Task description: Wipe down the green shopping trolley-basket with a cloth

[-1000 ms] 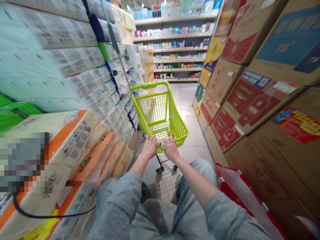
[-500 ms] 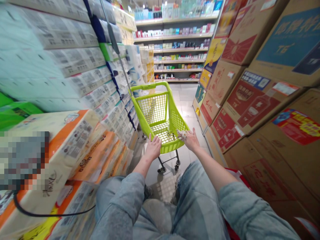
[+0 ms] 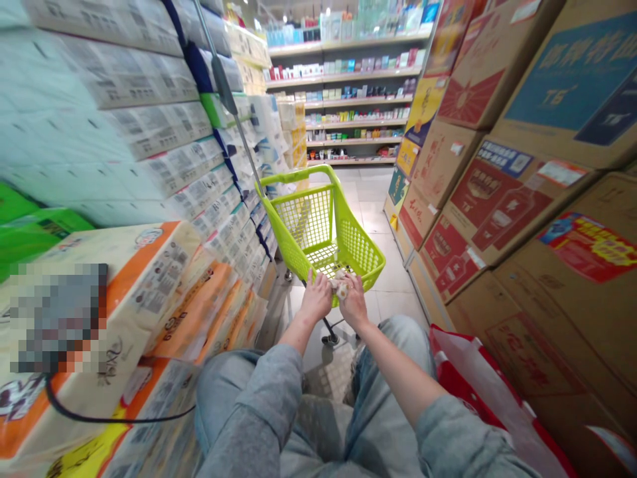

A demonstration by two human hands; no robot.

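A small lime-green shopping cart (image 3: 361,249) with a perforated plastic basket stands just ahead of my knees, its near rim facing me. My left hand (image 3: 317,297) is closed over this rim, fingers curled toward the basket's inside. Close beside it, my right hand (image 3: 352,304) is closed on a small crumpled, pale patterned cloth (image 3: 341,288) at the same rim. Part of the cloth is hidden behind my fingers. No goods show in the basket. A thin grey pole (image 3: 246,143) rises from the cart's far left corner.
Wrapped paper packs (image 3: 199,179) are piled along the left. Cardboard cartons (image 3: 502,199) form the right side. A red bag (image 3: 478,378) lies by my right knee. Stocked shelves (image 3: 358,99) close off the far end. A black cable (image 3: 124,419) crosses the packs at lower left.
My right hand has moved left along the near rim with the cloth, ending beside my left hand. The left hand has shifted slightly right. More of the red bag shows.
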